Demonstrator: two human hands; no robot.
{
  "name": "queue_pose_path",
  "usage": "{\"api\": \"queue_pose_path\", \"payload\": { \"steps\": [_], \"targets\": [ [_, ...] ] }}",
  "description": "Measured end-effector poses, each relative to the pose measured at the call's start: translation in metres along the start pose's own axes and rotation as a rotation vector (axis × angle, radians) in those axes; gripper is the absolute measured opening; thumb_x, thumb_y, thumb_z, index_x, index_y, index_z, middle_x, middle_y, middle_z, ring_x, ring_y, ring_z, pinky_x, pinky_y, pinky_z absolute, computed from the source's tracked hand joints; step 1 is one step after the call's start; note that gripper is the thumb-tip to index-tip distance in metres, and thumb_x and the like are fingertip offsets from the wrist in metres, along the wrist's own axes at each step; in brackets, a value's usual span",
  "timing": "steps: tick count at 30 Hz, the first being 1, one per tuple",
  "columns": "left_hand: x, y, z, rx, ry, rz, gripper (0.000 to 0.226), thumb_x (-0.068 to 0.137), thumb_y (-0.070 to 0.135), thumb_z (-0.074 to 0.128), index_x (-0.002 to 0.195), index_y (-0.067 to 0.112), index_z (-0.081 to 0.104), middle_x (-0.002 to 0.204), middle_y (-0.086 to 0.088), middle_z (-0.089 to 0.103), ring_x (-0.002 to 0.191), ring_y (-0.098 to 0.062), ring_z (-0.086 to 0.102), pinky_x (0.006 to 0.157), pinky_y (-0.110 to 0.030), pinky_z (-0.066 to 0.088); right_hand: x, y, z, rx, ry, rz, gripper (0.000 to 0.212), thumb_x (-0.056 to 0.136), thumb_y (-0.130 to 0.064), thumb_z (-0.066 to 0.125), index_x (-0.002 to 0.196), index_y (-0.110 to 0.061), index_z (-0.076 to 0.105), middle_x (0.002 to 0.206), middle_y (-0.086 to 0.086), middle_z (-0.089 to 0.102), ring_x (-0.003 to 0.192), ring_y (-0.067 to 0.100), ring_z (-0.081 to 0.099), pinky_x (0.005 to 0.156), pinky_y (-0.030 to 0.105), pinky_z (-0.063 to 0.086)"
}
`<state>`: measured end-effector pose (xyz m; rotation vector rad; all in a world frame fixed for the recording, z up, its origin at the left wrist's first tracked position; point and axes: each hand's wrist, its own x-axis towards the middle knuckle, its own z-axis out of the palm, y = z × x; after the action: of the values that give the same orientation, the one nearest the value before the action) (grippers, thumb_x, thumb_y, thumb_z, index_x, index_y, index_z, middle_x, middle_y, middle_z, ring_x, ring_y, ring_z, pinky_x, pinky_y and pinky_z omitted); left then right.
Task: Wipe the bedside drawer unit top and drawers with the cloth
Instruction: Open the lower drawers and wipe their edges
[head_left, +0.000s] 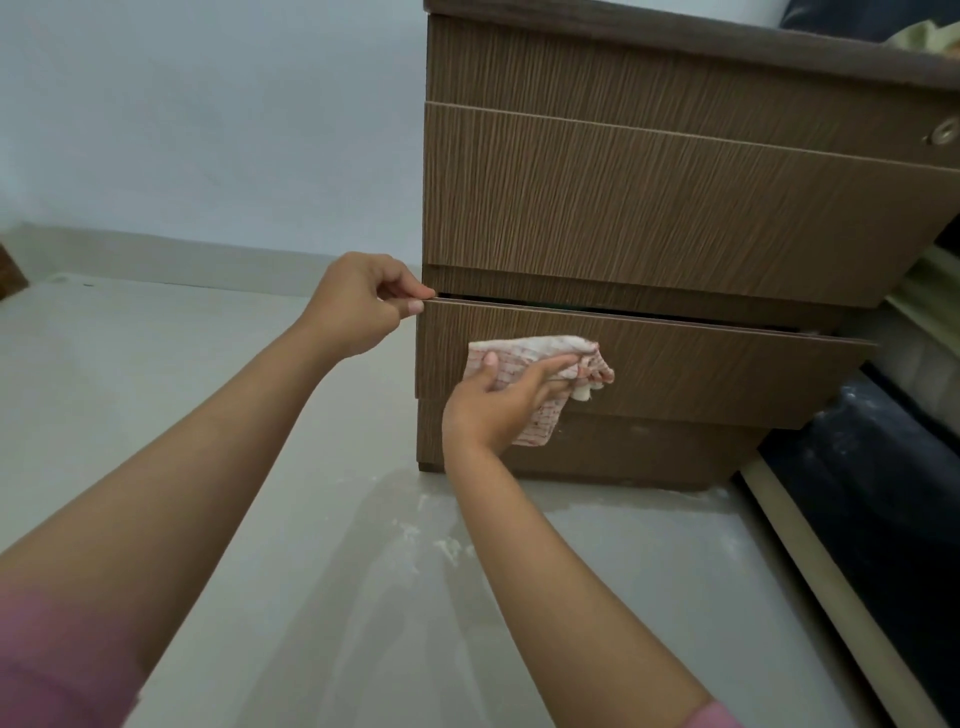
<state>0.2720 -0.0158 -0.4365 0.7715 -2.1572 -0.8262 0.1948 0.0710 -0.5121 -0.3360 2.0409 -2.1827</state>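
The brown wood-grain bedside drawer unit (649, 208) stands on the floor, right of centre. Its lowest drawer (701, 374) is pulled out a little, leaving a dark gap above its front. My left hand (358, 306) pinches the top left corner of that drawer front between thumb and fingers. My right hand (498, 400) presses a white cloth with red checks (540, 364) flat against the left part of the same drawer front. A round metal lock (941, 132) sits at the right end of the upper drawer.
Pale grey floor (260, 467) with white dusty smears in front of the unit. A light wall with a skirting board runs behind on the left. A bed with dark and green bedding (883, 493) lies close along the unit's right side.
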Motion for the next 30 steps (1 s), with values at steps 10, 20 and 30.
{"api": "queue_pose_path", "payload": {
  "steps": [10, 20, 30],
  "targets": [
    [0.006, -0.003, -0.005, 0.013, -0.061, 0.005, 0.014, 0.08, 0.002, 0.067, 0.085, 0.014, 0.071, 0.092, -0.008, 0.07, 0.082, -0.018, 0.061, 0.075, -0.019, 0.047, -0.014, -0.018, 0.011, 0.1, -0.004, 0.017, 0.087, 0.092, -0.025, 0.057, 0.149, -0.027, -0.009, 0.159, 0.002, -0.009, 0.146, 0.02, 0.0, 0.113, 0.029, 0.025],
    [0.009, -0.005, -0.008, 0.014, -0.096, 0.011, 0.014, 0.079, 0.002, 0.067, 0.088, 0.012, 0.071, 0.091, -0.01, 0.07, 0.08, -0.015, 0.059, 0.068, -0.012, 0.047, -0.032, 0.007, 0.039, -0.049, -0.044, -0.073, 0.085, 0.093, -0.019, 0.054, 0.148, -0.025, -0.011, 0.156, 0.001, -0.021, 0.145, 0.02, -0.012, 0.112, 0.043, 0.03],
    [0.004, -0.006, -0.002, 0.025, -0.011, 0.044, 0.018, 0.079, -0.001, 0.065, 0.081, 0.016, 0.07, 0.09, -0.006, 0.069, 0.079, -0.015, 0.061, 0.067, -0.007, 0.044, -0.006, 0.023, -0.004, -0.159, -0.037, 0.019, 0.088, 0.093, -0.026, 0.053, 0.148, -0.024, -0.015, 0.157, 0.006, -0.018, 0.146, 0.029, 0.004, 0.104, 0.039, 0.037]
  ]
}}
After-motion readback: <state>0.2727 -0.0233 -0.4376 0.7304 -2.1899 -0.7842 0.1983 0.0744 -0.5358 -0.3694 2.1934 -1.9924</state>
